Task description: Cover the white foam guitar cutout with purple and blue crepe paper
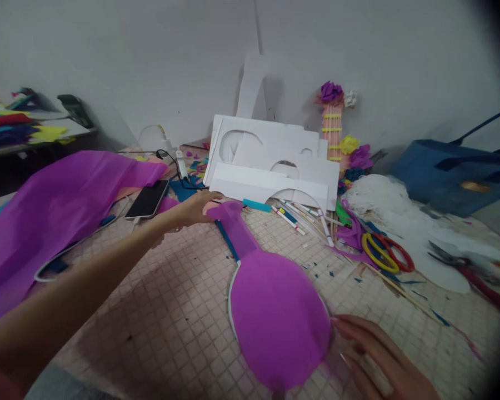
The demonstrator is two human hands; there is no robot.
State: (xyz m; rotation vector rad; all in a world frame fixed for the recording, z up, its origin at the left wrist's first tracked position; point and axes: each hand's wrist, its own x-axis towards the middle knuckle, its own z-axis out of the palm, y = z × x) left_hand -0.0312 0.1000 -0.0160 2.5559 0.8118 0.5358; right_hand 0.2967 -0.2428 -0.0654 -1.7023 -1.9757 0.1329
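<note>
A paddle-shaped cutout (pixel 279 311) covered in purple paper lies on the tiled-pattern tabletop, its round part toward me and its handle pointing away. A pale rim shows along the left side of the round part, and a dark blue strip runs beside the handle. My left hand (pixel 202 208) reaches across and has its fingers closed on the far end of the handle. At the right edge of the round part is my right hand (pixel 385 358), fingers stretched out and apart, one fingertip touching or nearly touching the paper.
Purple paper sheet (pixel 66 205) and phone (pixel 148 199) lie left. White cut cardboard (pixel 270 155) leans at the back, with markers (pixel 289 221) before it. Scissors (pixel 385 253), pliers (pixel 454 261), thin sticks (pixel 404 291) and a blue bag (pixel 454 172) are right.
</note>
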